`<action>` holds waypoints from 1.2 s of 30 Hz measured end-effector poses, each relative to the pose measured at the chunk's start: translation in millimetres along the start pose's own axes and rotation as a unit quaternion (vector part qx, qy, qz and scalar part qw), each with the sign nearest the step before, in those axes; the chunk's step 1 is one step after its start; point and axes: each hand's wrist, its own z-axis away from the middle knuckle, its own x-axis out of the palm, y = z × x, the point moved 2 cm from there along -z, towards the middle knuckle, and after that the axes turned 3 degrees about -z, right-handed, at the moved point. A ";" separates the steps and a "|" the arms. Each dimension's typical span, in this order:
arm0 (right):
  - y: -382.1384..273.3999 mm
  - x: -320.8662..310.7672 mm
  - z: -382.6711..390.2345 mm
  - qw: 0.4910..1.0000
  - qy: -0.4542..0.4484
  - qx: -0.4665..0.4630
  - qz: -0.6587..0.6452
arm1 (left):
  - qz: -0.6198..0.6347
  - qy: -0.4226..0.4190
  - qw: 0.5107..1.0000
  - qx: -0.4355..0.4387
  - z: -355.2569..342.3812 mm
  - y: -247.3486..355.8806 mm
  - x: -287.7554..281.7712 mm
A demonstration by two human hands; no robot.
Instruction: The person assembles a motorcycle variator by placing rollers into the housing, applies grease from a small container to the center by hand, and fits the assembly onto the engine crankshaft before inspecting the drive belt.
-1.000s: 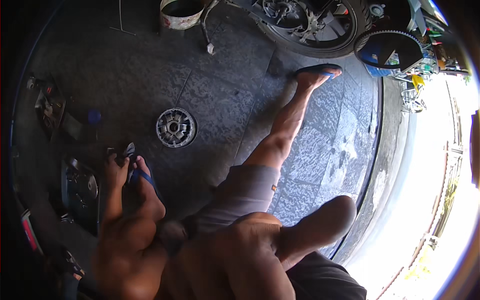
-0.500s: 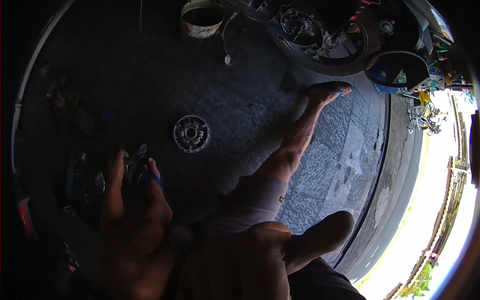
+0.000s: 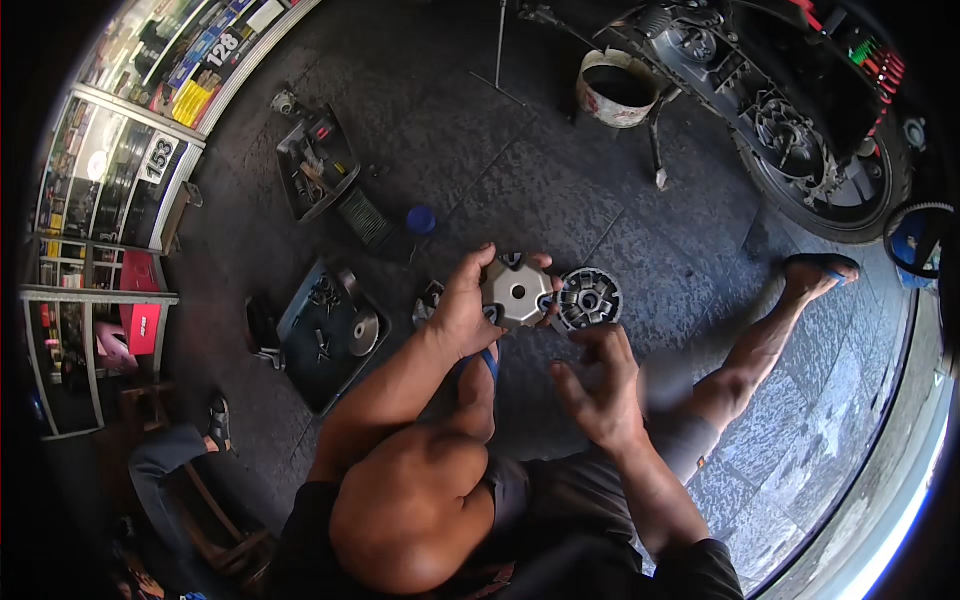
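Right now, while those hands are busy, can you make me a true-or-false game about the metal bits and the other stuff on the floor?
1. The left hand holds a silver plate with a hole in its middle. True.
2. The right hand holds that plate too. False: it is apart from the plate, and nothing shows in it.
3. The round slotted part sits in the dark tray. False: it lies on the floor.
4. A shiny disc lies in the tray. True.
5. A bucket stands near the motorcycle. True.
6. The flip-flop on the stretched-out leg has a yellow strap. False: it is blue.
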 end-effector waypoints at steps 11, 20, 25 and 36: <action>31.4 15.8 36.7 0.947 -0.054 -0.186 0.258 | -0.105 0.047 0.969 -0.217 12.7 -78.9 -11.9; 38.6 9.1 42.6 0.960 -0.099 -0.107 0.241 | -0.079 0.001 0.958 -0.277 1.7 -93.4 -15.8; 30.4 -4.9 33.8 0.948 -0.155 -0.117 0.252 | -0.114 0.060 0.947 -0.296 -0.1 -88.4 -7.9; 16.8 -13.1 16.0 0.876 -0.291 -0.215 0.319 | -0.144 -0.043 0.884 -0.443 -8.9 -97.0 -34.4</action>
